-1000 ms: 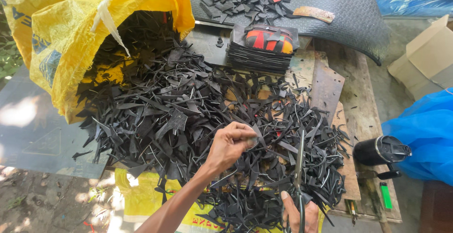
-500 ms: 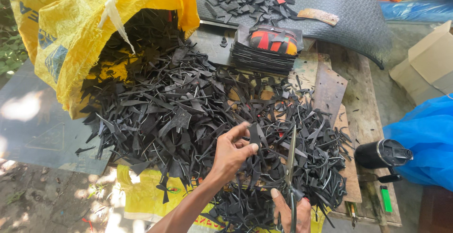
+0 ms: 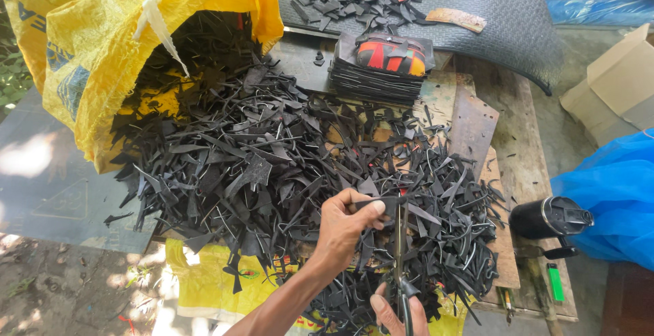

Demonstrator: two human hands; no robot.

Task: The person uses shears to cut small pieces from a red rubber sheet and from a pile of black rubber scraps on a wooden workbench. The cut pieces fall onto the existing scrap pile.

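Head view, from the left: a yellow woven sack (image 3: 75, 57) lies on its side, spilling a wide heap of black rubber scraps (image 3: 272, 166) across the wooden surface (image 3: 524, 145). Near the middle, the left hand (image 3: 344, 230) pinches one black rubber strip (image 3: 385, 205) between thumb and fingers, just above the heap. Right beside it, the right hand (image 3: 398, 312) is closed around the handles of scissors (image 3: 400, 254), whose blades point up at the strip. Behind stands a stack of cut rubber pieces (image 3: 381, 70); further right lie a black flask (image 3: 550, 217) and a green lighter (image 3: 555, 281)
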